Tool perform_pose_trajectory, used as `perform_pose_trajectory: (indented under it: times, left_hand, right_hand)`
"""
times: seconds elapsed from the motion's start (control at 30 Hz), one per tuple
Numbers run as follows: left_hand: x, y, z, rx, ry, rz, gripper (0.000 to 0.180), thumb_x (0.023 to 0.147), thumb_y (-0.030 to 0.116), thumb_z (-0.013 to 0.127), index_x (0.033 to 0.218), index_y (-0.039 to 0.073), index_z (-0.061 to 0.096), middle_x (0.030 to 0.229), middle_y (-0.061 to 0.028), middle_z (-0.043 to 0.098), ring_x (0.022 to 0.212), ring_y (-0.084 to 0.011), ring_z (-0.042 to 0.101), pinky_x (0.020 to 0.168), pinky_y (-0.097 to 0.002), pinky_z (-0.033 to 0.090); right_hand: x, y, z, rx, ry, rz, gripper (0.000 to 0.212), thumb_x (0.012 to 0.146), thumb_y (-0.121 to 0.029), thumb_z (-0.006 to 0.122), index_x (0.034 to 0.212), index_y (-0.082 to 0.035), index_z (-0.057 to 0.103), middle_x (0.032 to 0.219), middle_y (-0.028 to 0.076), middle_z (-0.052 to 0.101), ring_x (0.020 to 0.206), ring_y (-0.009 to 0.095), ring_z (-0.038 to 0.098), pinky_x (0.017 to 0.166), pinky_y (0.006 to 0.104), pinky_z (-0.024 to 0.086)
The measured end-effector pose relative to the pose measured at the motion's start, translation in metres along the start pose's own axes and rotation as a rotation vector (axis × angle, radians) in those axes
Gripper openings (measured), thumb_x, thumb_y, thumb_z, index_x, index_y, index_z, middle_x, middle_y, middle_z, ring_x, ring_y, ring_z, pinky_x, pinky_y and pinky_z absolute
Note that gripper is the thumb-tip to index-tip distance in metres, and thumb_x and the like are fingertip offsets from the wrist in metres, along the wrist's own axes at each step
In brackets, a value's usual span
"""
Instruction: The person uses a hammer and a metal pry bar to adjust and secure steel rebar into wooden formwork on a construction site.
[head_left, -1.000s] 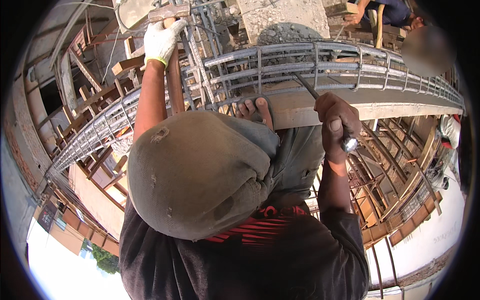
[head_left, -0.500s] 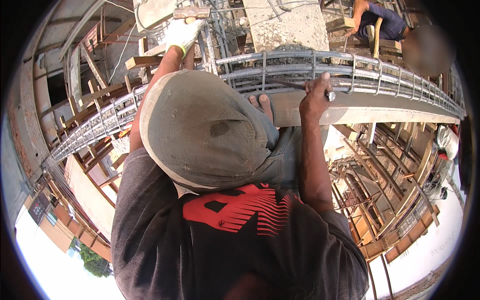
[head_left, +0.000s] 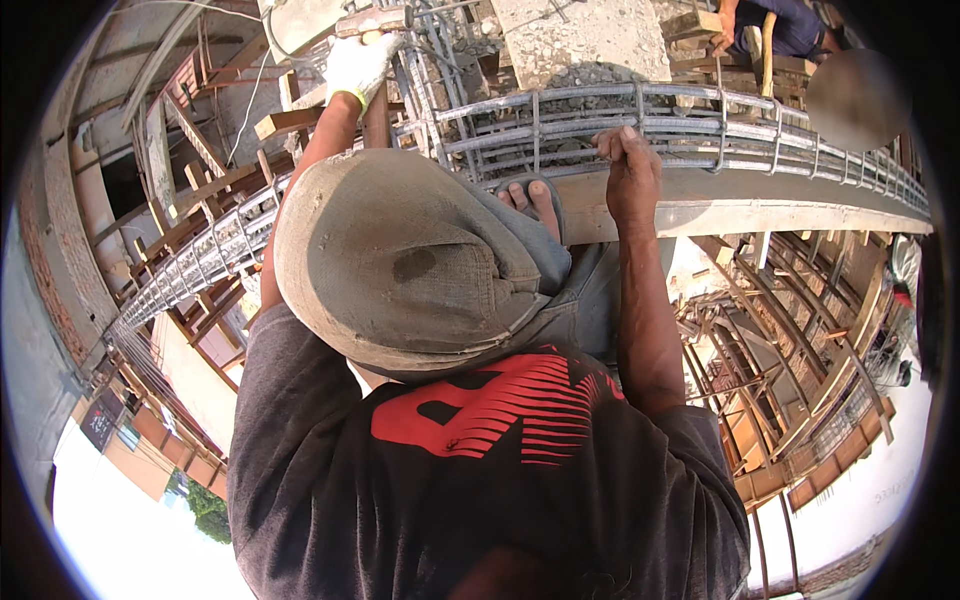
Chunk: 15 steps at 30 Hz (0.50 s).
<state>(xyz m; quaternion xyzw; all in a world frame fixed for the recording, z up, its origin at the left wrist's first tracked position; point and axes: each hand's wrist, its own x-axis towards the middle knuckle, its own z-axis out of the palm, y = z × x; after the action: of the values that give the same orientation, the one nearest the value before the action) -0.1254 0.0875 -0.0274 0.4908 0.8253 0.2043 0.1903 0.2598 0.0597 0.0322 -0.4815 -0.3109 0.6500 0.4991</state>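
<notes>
My left hand point(head_left: 360, 70), in a white work glove with a yellow-green cuff, grips a hammer point(head_left: 374, 19) close under its blunt, dusty head. Beyond my bent knee, it is beside a bundle of tied steel bars. My bare right hand point(head_left: 634, 182) is above the edge of a long board, close to the near side of a rebar cage point(head_left: 590, 128). Its fingers are curled together with the thumb up. Whatever they hold, if anything, is hidden. My toes point(head_left: 535, 200) rest by the cage, between the two hands.
A rough concrete slab point(head_left: 580, 45) lies beyond the cage. At the far right, another person's hand point(head_left: 724, 35) is by timber, near a wooden handle point(head_left: 768, 55). Down to the right drops a lower level crowded with timber framing point(head_left: 790, 340). Wooden pieces point(head_left: 290, 122) jut out at left.
The dark rod with a shiny end that was in my right hand no longer shows. That hand's fingers have shifted. My left hand keeps the hammer; the view has moved slightly.
</notes>
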Motion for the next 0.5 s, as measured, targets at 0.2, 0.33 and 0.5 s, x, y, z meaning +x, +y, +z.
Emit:
perform_pose_trajectory:
  times: [0.2,0.33,0.5]
  left_hand:
    - [0.004,0.003,0.005,0.114,-0.133,-0.061,0.047,0.090,0.048,0.055,0.105,0.006,0.071,0.097,-0.0216,0.070,0.094,-0.0354,0.065,0.083,-0.0399,0.048]
    - [0.027,-0.020,0.005,0.326,-0.148,0.127,0.036,0.096,0.041,0.045,0.118,0.022,0.067,0.103,-0.0172,0.069,0.099,-0.0360,0.064,0.087,-0.0410,0.048]
    - [0.026,-0.031,0.015,0.585,-0.120,0.444,0.043,0.093,0.045,0.052,0.114,0.011,0.068,0.101,-0.0184,0.070,0.096,-0.0349,0.066,0.085,-0.0401,0.049]
  right_hand:
    - [0.021,-0.048,-0.012,0.141,-0.029,0.009,0.045,0.091,-0.018,0.055,0.054,-0.016,0.030,0.054,-0.003,0.026,0.053,0.011,0.029,0.057,0.0310,0.030]
    - [0.004,0.028,-0.032,-0.089,-0.208,-0.014,0.035,0.092,-0.019,0.056,0.061,-0.004,0.047,0.062,0.000,0.046,0.062,0.012,0.041,0.065,0.0302,0.037]
    - [-0.027,0.026,-0.039,-0.174,-0.205,0.146,0.020,0.087,-0.013,0.062,0.073,0.001,0.059,0.074,0.003,0.057,0.071,0.012,0.049,0.067,0.0286,0.042]
